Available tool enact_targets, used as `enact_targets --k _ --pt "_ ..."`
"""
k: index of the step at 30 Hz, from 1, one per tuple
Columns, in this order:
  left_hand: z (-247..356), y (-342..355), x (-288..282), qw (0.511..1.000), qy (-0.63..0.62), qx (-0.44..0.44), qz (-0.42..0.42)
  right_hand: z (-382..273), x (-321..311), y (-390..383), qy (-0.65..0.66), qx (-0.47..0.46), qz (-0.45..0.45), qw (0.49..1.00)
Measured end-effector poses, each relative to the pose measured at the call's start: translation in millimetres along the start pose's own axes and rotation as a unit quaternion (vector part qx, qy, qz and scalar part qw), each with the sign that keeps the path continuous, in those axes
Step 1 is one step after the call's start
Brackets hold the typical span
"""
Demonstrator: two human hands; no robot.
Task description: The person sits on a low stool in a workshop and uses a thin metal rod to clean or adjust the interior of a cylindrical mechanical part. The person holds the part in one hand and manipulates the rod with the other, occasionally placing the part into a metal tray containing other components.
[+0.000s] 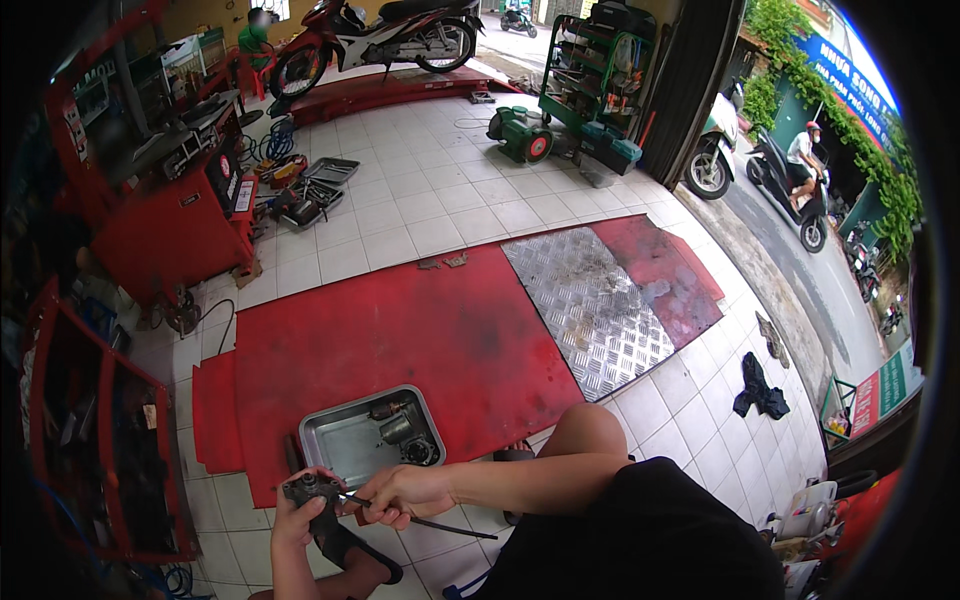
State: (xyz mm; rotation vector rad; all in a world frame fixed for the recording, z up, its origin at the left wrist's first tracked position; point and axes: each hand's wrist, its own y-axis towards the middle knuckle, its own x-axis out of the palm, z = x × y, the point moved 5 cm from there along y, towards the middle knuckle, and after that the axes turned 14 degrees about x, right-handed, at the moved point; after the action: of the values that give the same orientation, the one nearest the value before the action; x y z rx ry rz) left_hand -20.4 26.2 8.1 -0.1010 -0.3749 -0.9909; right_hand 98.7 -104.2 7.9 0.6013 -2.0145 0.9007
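Note:
Near the lower edge, my left hand (293, 520) is closed around a dark metal mechanical part (312, 486) whose exact kind I cannot make out. My right hand (408, 492) grips a long thin black rod (450, 528), with one end meeting the metal part and the other trailing off to the right. Whether the rod is stiff or a hose is unclear. Just beyond both hands, a silver metal tray (335, 457) sits on the red lift platform (400, 320). Inside its right side lie a cylindrical metal part (405, 428) and a round dark one (418, 453).
Diamond-patterned metal plate (590, 300) covers part of the platform. A red cabinet frame (105, 440) stands at left. Farther off are a motorcycle (390, 40) on a red ramp, a green blower (520, 135) and a tool cart (595, 75). Black cloth (760, 388) lies right.

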Motion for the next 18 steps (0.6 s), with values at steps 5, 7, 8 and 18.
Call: enact_targets --k 5,7,8,18 --pt "6.5 3.0 2.2 0.999 -0.036 0.000 -0.012 0.1 3.8 -4.1 -0.020 -0.048 -0.048 0.997" --pt "6.9 3.6 4.8 0.999 -0.052 0.009 -0.009 2.2 2.7 -2.1 -0.026 -0.066 -0.055 0.996" --pt "6.9 3.1 4.9 0.999 -0.036 0.009 -0.018 3.7 0.8 0.9 -0.027 -0.077 -0.062 0.995" --pt "-4.2 0.5 -10.6 0.999 -0.034 0.007 -0.011 0.3 -1.1 -8.9 -0.093 0.020 0.113 0.989"
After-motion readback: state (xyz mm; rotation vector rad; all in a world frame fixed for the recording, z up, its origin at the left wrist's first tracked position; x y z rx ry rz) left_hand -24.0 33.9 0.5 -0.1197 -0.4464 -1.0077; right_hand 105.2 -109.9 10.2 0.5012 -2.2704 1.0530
